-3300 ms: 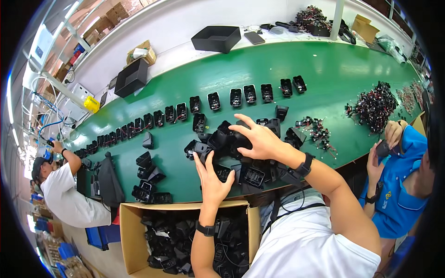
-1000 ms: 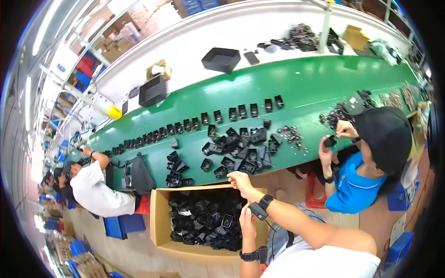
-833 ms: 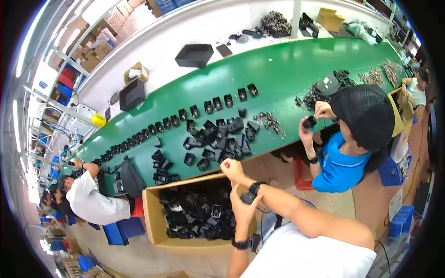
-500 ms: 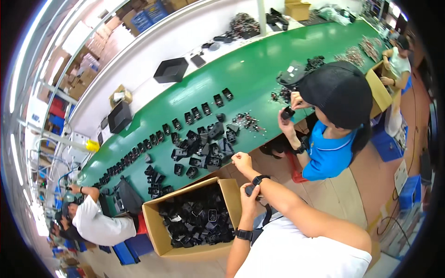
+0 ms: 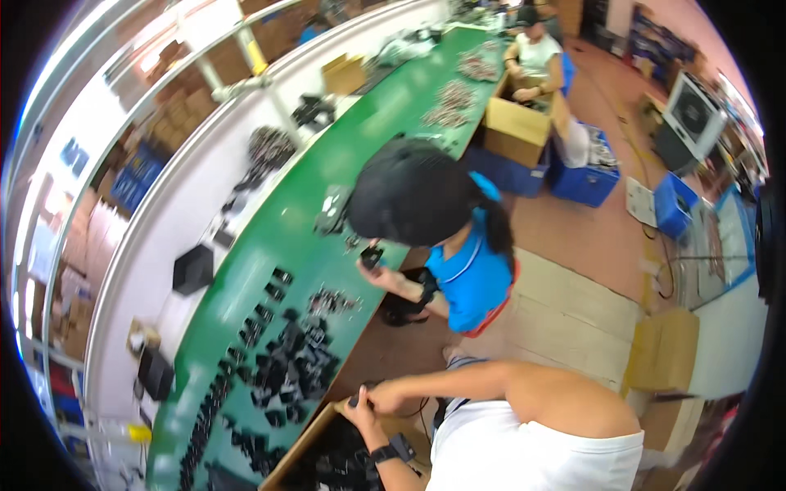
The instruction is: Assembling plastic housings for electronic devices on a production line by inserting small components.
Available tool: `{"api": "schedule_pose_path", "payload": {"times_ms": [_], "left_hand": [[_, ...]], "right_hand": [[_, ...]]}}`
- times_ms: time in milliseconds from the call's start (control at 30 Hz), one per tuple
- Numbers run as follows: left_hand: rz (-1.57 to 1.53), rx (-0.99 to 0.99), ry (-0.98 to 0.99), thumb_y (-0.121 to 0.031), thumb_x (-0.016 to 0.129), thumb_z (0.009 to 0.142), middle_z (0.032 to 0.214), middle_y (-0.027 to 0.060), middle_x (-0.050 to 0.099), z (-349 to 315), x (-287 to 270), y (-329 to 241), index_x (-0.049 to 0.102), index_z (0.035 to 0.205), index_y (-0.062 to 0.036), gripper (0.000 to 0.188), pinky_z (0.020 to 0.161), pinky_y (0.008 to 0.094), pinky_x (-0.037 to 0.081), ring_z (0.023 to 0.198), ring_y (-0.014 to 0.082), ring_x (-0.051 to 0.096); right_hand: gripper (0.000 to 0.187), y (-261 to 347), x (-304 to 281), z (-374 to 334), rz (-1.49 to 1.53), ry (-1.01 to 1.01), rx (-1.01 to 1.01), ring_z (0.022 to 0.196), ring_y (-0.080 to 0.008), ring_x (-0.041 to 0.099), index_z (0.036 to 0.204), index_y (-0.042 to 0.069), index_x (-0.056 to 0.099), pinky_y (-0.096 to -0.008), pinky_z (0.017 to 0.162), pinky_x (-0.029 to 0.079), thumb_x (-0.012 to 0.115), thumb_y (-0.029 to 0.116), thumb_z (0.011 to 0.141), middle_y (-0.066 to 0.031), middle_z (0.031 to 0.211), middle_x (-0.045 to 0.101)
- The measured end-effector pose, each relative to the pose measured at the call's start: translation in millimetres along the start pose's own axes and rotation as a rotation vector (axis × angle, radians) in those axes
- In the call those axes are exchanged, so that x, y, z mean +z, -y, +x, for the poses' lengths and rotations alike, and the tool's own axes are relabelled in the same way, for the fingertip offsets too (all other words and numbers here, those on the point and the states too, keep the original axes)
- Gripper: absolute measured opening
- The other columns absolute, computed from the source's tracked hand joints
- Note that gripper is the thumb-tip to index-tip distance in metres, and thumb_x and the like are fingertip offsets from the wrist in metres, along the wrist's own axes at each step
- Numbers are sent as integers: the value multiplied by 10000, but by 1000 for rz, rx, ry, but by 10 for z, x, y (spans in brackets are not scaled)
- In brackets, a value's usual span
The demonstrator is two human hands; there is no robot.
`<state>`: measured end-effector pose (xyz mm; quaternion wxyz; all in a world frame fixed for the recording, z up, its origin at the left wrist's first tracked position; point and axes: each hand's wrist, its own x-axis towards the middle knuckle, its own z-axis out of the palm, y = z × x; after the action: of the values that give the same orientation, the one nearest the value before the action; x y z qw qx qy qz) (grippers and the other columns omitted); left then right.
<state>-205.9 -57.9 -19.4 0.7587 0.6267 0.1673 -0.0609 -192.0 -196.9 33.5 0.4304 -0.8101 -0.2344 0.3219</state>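
My left hand [image 5: 358, 413] is closed around a small dark plastic piece [image 5: 354, 401], above the near edge of a cardboard box [image 5: 296, 448]. Right beside it, almost touching, my right hand [image 5: 385, 398] has its fingers curled in; what they hold, if anything, is hidden. Inside the box lie many black plastic housings [image 5: 344, 458], partly covered by my left forearm. A heap of similar black housings [image 5: 286, 360] is on the green table [image 5: 319, 266] to the left, next to a long row of them [image 5: 214, 397].
A co-worker in a blue shirt [image 5: 479, 278] and black cap sits close ahead, holding a black housing. Small metal parts [image 5: 332, 301] lie on the table near them. Black trays [image 5: 193, 270] stand along the wall. Another person sits behind an open carton [image 5: 516, 127] and blue crates [image 5: 585, 176].
The view has swung to the right, so the table and co-worker appear farther left. My right hand, earlier raised apart from the left, has come down beside it.
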Motion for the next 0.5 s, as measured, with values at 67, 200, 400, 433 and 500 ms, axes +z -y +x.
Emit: {"api": "schedule_pose_path", "payload": {"times_ms": [67,200,400,433,500], "left_hand": [[-127,-71,-119,-97,697,853,725,-7,565,51,-185,146,530,677,-87,243,567,274,453,627,115,533],[-44,-205,50,-123,693,850,736,36,571,-195,326,-437,535,821,-57,174,506,265,454,612,153,559],[-186,-424,-27,-144,645,863,812,104,583,324,501,21,546,967,11,211,582,305,498,667,219,583],[-186,-437,-33,-144,645,863,812,104,583,368,549,95,546,967,11,211,582,305,498,667,219,583],[-146,-421,-7,-143,640,867,822,104,583,465,614,93,547,973,12,210,595,306,494,680,219,581]], "right_hand": [[476,128,-15,-398,75,-127,-324,888,-409,622,1229,2,490,-440,772,486,596,186,803,-240,969,656],[277,-112,-105,-964,151,-159,-142,930,-293,632,1048,37,593,-427,773,485,618,218,839,-177,987,645],[448,367,233,-907,146,-291,-216,919,-355,587,1001,49,514,-440,736,478,722,252,660,-196,1058,571],[540,263,266,-815,181,-259,-89,965,-376,571,1061,45,490,-445,769,475,737,253,627,-224,1088,541],[575,128,395,-700,181,-344,-213,969,-387,568,1083,42,482,-445,790,472,741,246,611,-227,1053,538]]}}
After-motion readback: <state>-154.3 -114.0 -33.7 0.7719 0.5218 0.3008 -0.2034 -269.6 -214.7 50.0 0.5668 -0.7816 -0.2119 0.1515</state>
